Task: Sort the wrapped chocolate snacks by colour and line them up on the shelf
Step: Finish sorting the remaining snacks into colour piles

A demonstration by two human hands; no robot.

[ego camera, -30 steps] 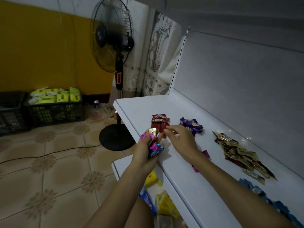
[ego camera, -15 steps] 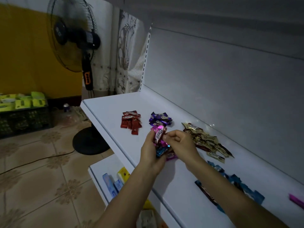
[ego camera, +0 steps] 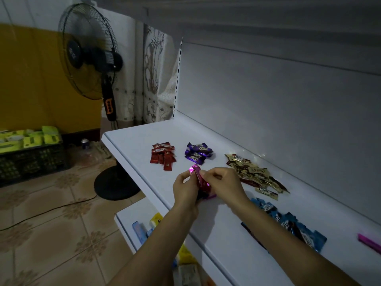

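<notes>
Pinching pink snacks (ego camera: 200, 176) between both curled hands (ego camera: 185, 187) (ego camera: 224, 183)

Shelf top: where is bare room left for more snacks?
Bare: the left end of the shelf, beside the red pile, and the gap between the blue pile and the lone pink wrapper. Crowded: the middle, where the left hand and right hand hold pink snacks near the purple pile and gold pile.
</notes>
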